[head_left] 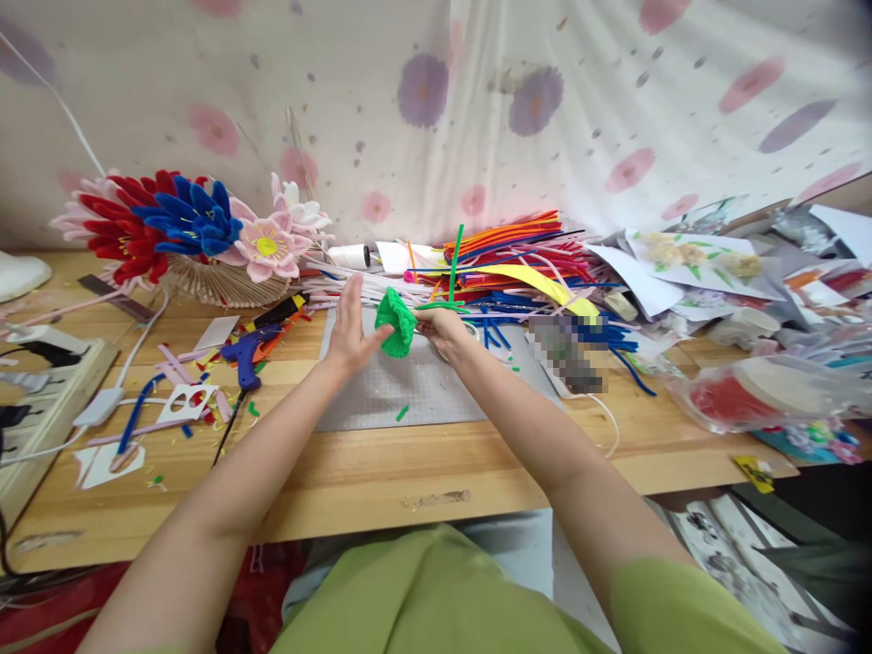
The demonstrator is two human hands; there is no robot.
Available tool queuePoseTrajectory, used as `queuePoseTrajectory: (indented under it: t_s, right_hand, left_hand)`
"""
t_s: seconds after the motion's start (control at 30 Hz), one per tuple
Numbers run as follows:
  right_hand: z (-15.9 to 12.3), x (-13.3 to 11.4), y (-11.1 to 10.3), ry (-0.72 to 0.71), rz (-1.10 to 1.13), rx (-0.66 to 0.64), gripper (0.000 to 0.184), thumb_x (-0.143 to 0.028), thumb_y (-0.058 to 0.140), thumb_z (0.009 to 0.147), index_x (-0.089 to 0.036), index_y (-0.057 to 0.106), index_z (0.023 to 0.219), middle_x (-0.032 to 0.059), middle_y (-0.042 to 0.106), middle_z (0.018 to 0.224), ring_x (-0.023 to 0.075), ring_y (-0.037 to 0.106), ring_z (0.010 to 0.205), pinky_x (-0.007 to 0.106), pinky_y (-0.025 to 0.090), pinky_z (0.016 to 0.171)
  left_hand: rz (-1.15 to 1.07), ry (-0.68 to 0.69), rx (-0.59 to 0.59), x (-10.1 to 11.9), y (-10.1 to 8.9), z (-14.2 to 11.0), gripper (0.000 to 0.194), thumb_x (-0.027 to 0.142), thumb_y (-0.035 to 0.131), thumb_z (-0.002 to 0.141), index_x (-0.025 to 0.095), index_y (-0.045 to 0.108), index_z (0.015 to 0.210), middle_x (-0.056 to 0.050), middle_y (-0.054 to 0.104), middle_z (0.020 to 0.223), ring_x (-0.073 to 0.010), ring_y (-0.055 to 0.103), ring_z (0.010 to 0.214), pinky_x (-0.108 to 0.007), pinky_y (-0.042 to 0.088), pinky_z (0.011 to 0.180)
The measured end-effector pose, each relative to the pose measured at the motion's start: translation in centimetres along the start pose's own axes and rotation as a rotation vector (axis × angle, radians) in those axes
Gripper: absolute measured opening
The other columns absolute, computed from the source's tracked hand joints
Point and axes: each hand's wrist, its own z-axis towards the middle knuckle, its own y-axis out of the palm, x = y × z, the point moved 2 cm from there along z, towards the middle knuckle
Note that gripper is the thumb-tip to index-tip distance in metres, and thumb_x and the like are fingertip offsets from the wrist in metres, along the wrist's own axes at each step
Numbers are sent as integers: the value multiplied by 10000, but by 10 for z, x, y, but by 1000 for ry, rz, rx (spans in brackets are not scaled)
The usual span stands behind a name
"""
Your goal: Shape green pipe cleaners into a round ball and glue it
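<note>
Over the grey cutting mat, a round, cupped green piece of fuzzy pipe cleaner is held in the air. My right hand pinches it from its right side, though the exact grip point is partly hidden. My left hand is on the other side, fingers stretched up and apart, its thumb reaching to the green piece's edge. Behind my right hand, a green pipe cleaner stands upright above other green strands. Small green scraps lie on the mat.
Left are a blue glue gun, a power strip and fuzzy flowers. Coloured pipe cleaners are heaped behind the mat. Right are a blurred-out object, papers and a bagged red roll.
</note>
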Motion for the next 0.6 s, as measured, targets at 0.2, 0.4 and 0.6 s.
queuePoseTrajectory:
  t_s: [0.2, 0.4, 0.6]
  right_hand:
    - [-2, 0, 5, 173, 119, -25, 233, -56, 670, 434, -172, 479, 501, -64, 470, 432, 58, 404, 441, 217, 365, 479]
    - [-16, -14, 5, -132, 1, -80, 210, -216, 714, 460, -178, 538, 567, -59, 504, 510, 85, 464, 509, 256, 397, 560]
    - [-28, -29, 8, -428, -224, -59, 160, -275, 693, 526, -202, 575, 605, -23, 591, 657, 129, 542, 666, 273, 422, 651]
  left_hand:
    - [300, 488, -292, 19, 11, -10, 869, 572, 679, 557, 232, 399, 1306, -140, 314, 1404, -338, 203, 1333, -516, 183, 1064]
    - [-474, -425, -69, 13, 23, 3, 637, 630, 408, 753, 235, 414, 1252, -91, 549, 1118, -263, 535, 1042, -391, 481, 793]
    - [-1130, -1108, -446, 16, 26, 1, 609, 616, 293, 799, 139, 469, 1134, -116, 605, 816, -188, 588, 606, -262, 441, 416]
